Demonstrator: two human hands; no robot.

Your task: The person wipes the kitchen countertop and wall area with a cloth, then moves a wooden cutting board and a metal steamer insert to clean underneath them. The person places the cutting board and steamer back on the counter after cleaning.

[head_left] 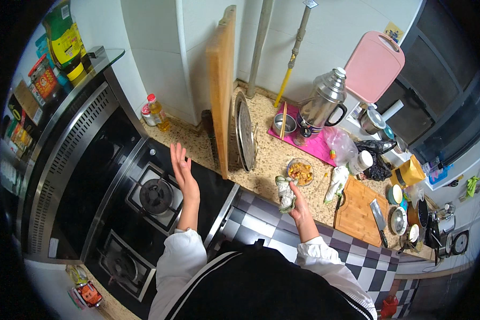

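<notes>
My left hand (187,176) is raised above the black gas cooktop (220,184), fingers extended and nothing in it. Just beside it lies the rear burner (156,196). In my right hand (301,206) is a folded, green-edged cloth (286,194), held over the front edge of the speckled countertop (264,182). Close behind that cloth stands a glass bowl of chopped yellow and brown food (300,172). A wooden cutting board (360,212) with a cleaver (377,216) on it lies farther right, and a second crumpled cloth (337,183) rests near its corner.
A tall wooden board (221,96) and round metal lids (245,132) stand upright in a rack. On a pink mat (320,151) are a metal thermos jug (322,100) and a steel bowl with chopsticks (285,125). An oil bottle (158,114) stands in the corner by the wall.
</notes>
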